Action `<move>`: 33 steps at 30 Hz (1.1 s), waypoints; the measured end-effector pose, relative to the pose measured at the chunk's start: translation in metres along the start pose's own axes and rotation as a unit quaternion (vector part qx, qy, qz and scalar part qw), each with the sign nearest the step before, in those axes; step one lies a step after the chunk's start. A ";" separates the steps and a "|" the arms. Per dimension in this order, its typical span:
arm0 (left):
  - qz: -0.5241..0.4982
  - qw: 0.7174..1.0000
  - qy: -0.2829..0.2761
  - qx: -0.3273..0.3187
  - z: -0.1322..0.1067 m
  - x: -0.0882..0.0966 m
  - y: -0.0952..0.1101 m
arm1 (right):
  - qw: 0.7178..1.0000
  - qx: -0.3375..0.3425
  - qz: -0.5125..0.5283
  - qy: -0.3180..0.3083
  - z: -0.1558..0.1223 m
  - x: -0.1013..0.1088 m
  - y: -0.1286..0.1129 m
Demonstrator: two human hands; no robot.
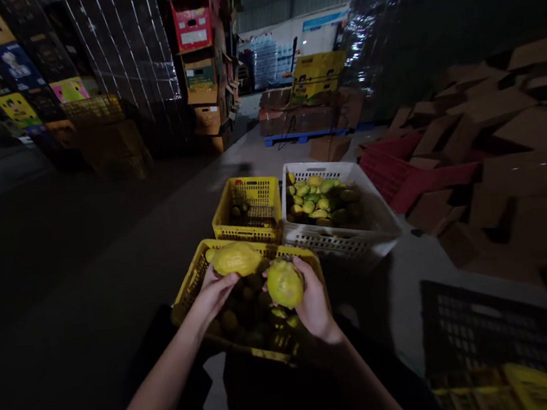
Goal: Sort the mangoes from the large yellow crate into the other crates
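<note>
My left hand (pixel 217 293) is closed around a long yellow papaya (pixel 238 259), gripping it from below and the side. In my right hand (pixel 313 300) is a rounder-looking yellow-green papaya (pixel 285 285), its end turned toward me. Both fruits are held above a yellow plastic crate (pixel 192 269) in front of my legs. Inside that crate lie several more fruits, mostly in shadow. Beyond it, a second yellow crate (pixel 243 185) has a few dark fruits at its left side. To its right stands a white crate (pixel 344 244) with many yellow and green papayas (pixel 322 204).
Flattened cardboard (pixel 507 107) is heaped on the right, beside a red crate (pixel 393 162). At lower right are a dark crate (pixel 485 325) and a yellow crate (pixel 534 389). Stacked boxes (pixel 200 73) and a blue pallet (pixel 305 137) stand farther back.
</note>
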State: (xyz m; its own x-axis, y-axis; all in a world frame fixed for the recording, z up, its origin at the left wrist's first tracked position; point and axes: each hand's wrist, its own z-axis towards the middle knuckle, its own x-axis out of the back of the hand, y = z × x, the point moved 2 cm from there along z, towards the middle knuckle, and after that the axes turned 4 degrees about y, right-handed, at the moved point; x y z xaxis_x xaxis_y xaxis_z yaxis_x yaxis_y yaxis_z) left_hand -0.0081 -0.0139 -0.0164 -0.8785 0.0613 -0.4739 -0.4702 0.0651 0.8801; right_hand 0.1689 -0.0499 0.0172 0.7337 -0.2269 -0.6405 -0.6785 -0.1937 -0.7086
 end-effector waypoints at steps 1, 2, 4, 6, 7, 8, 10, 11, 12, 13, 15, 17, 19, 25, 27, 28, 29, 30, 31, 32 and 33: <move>-0.016 1.000 -0.004 0.001 0.001 0.004 0.000 | 1.000 0.014 -0.007 -0.004 -0.001 0.000 0.000; -0.029 1.000 -0.005 0.001 0.002 0.007 0.001 | 1.000 0.027 -0.011 -0.011 -0.001 -0.001 0.000; -0.052 0.999 0.004 0.004 0.003 0.014 0.001 | 0.998 0.047 -0.012 -0.032 -0.001 -0.001 0.000; -0.076 0.997 0.024 0.022 0.004 0.019 0.002 | 0.997 0.065 -0.008 -0.046 -0.001 -0.001 0.000; -0.090 0.995 0.034 0.032 0.003 0.020 0.002 | 0.996 0.074 -0.005 -0.048 0.000 -0.001 0.000; -0.105 0.993 0.040 0.041 0.003 0.021 0.003 | 0.996 0.081 -0.004 -0.049 0.000 -0.001 0.001; -0.135 0.988 0.040 0.059 0.001 0.021 0.007 | 0.995 0.087 -0.006 -0.049 0.002 -0.001 0.003; -0.151 0.985 0.037 0.071 0.000 0.020 0.009 | 0.995 0.086 -0.009 -0.049 0.003 -0.001 0.005; -0.168 0.982 0.033 0.085 -0.001 0.019 0.011 | 0.995 0.085 -0.012 -0.049 0.004 -0.001 0.007; -0.184 0.977 0.030 0.099 -0.002 0.018 0.013 | 0.995 0.085 -0.016 -0.049 0.005 -0.001 0.009; -0.216 0.968 0.034 0.121 -0.002 0.018 0.015 | 0.995 0.088 -0.024 -0.050 0.008 -0.001 0.013; -0.242 0.960 0.047 0.133 -0.002 0.019 0.014 | 0.993 0.091 -0.036 -0.058 0.011 -0.002 0.018; -0.252 0.955 0.059 0.148 -0.001 0.020 0.009 | 0.991 0.100 -0.054 -0.070 0.014 -0.003 0.023; -0.126 0.989 0.022 0.068 -0.009 0.018 -0.005 | 0.981 0.150 -0.112 -0.053 0.020 -0.002 0.037; -0.088 0.996 0.024 0.009 -0.013 0.015 -0.004 | 0.974 0.172 -0.142 -0.042 0.022 -0.001 0.041; -0.079 0.996 0.032 -0.016 -0.014 0.014 -0.003 | 0.969 0.186 -0.159 -0.043 0.022 0.000 0.042; -0.073 0.996 0.042 -0.038 -0.016 0.014 -0.002 | 0.962 0.203 -0.176 -0.044 0.022 0.001 0.043; -0.065 0.995 0.049 -0.057 -0.017 0.014 -0.001 | 0.955 0.220 -0.193 -0.046 0.021 0.001 0.044; -0.054 0.994 0.052 -0.074 -0.018 0.014 0.001 | 0.947 0.238 -0.210 -0.046 0.019 0.001 0.045; -0.038 0.994 0.051 -0.091 -0.018 0.014 0.002 | 0.939 0.255 -0.225 -0.044 0.017 0.001 0.047; -0.018 0.993 0.050 -0.108 -0.018 0.013 0.003 | 0.933 0.271 -0.234 -0.037 0.015 0.000 0.048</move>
State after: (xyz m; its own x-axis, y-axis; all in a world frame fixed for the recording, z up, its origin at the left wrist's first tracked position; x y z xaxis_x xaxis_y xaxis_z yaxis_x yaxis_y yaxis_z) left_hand -0.0228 -0.0312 -0.0197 -0.8594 -0.0373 -0.5100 -0.4998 -0.1494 0.8531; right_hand 0.1368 -0.0446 -0.0219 0.9591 -0.1690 -0.2273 -0.1790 0.2603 -0.9488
